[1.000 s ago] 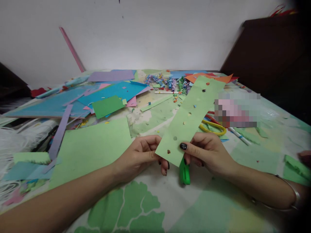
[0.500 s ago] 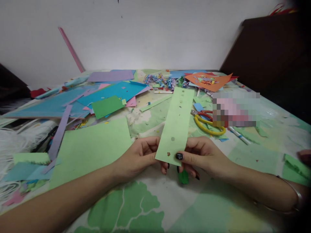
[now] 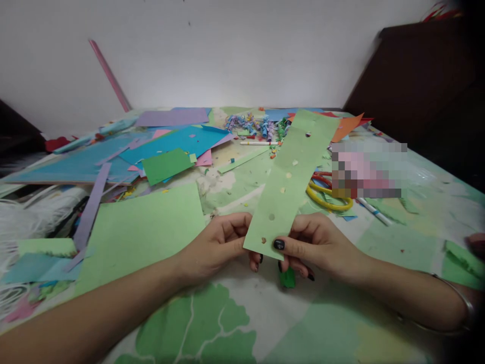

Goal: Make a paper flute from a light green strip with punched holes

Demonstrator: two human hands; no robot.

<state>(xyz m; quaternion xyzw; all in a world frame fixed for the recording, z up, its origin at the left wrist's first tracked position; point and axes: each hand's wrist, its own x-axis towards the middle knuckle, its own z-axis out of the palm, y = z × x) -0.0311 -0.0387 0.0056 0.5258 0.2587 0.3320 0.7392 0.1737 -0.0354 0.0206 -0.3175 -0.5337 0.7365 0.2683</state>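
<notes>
The left hand and right hand both pinch the bottom of a long green strip with little holes, mid-frame. A big green sheet lies at left, a yellow scissor handle right of middle

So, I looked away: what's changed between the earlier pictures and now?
The far end of the pale green strip swung left and down, then back right and up, partly covering the orange paper again. Nothing was let go: the left hand and right hand still hold its near end. The scissors stayed put.
</notes>
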